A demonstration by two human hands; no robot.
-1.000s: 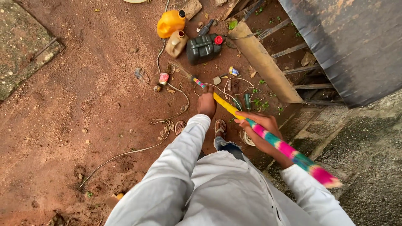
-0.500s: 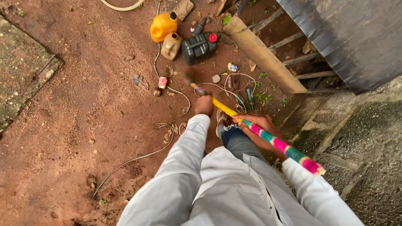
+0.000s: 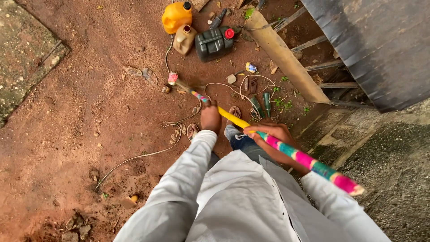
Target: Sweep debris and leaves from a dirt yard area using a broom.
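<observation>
1. In the left half of the frame, bare red earth is lying with a thin cable snaking across it; the sweep would do well to pass beside the cable, since bristles catching it could drag it along.
2. At upper centre, an orange jerrycan, a tan jug and a black jerrycan are standing close together. Short strokes drawn away from them would likely be keeping litter from lodging between them.
3. The left hand is grasping the broom low on its yellow section, its grip clenched around the stick. This low hand seems best placed for steering.
4. The broom is slanting from the lower right up to the centre, its bristle end touching the ground just beside a small can.
5. The right hand is wrapped firmly around the pink-and-teal banded part, higher up the handle. It looks suited to driving the stroke.
6. Right of centre, green bottles and a wire loop are lying near a leaning plank; light pressure there is probably the wiser course.
</observation>
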